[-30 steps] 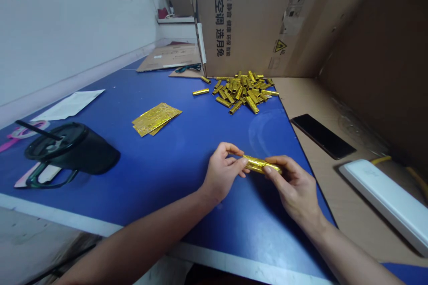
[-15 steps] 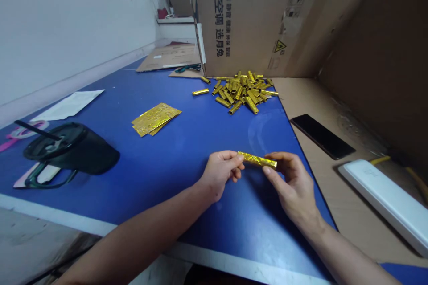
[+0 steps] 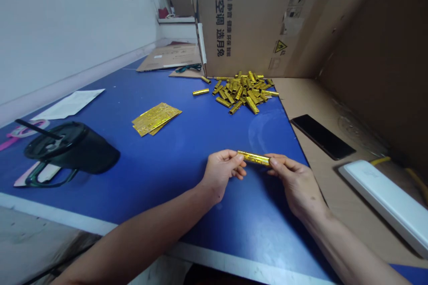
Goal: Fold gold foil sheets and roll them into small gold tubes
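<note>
A shiny gold foil tube (image 3: pixel 254 158) is held level above the blue table (image 3: pixel 187 169). My left hand (image 3: pixel 223 168) pinches its left end between thumb and fingers. On the other end, my right hand (image 3: pixel 291 176) has closed its thumb and fingertips. Beyond my hands lies a heap of similar gold tubes (image 3: pixel 243 89), with a single tube (image 3: pixel 200 91) lying to the left of it. Flat gold foil sheets (image 3: pixel 156 119) overlap on the table to the left of my hands.
A dark lidded mug (image 3: pixel 90 149) with a straw stands at the left, near a white packet (image 3: pixel 70 103). Behind the heap rises a large cardboard box (image 3: pixel 254 18). Along the right lie a black phone (image 3: pixel 323 136) and a long white object (image 3: pixel 381 200).
My right hand has closed its thumb and fingertips over the tube's right end, which earlier showed between looser fingers. My left hand keeps its pinch almost unmoved.
</note>
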Tool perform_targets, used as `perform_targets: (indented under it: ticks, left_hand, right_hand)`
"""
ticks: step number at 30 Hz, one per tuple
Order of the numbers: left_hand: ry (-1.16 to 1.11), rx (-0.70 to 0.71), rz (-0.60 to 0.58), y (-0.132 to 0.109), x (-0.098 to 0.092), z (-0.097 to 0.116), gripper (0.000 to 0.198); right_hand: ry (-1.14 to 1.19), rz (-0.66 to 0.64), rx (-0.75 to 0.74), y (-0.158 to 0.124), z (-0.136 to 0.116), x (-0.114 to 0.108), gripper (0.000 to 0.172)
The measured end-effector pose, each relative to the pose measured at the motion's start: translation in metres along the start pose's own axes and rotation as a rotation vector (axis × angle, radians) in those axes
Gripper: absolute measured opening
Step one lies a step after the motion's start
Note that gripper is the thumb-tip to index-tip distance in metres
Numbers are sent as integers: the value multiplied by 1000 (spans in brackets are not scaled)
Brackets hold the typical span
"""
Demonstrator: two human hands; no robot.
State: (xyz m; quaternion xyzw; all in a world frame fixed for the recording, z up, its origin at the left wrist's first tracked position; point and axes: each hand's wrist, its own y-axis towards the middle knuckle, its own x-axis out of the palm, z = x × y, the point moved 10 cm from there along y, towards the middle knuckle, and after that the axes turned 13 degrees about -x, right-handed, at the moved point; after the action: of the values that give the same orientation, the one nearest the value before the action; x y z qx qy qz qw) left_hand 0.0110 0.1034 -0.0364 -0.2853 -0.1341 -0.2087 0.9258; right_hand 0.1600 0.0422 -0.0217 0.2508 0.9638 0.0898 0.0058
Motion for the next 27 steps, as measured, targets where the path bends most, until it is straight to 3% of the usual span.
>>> perform_targets:
  ticks: [6, 12, 17, 20, 22, 24, 27]
  left_hand:
    - [-96, -138, -102, 2, 5, -11, 10]
    - [-95, -127, -81, 3, 2, -6, 13]
    - [-15, -77, -5, 3, -3, -1, 7]
    - [89, 79, 82, -1, -8, 13, 29]
    - [149, 139, 24, -3, 0, 17, 38]
    - [199, 139, -65, -3, 10, 14, 30]
    - [228, 136, -84, -4, 14, 11, 16]
  right_hand:
    - [-47, -25, -146, 2, -9, -2, 14]
    - [-188, -77, -241, 0, -20, 2, 11]
    - [-92, -23, -80, 3, -1, -2, 14]
    - [27, 35, 72, 2, 13, -5, 18]
    - [86, 23, 121, 0, 16, -1, 20]
    - [108, -15, 138, -1, 16, 3, 21]
    - [139, -42, 134, -3, 14, 7, 22]
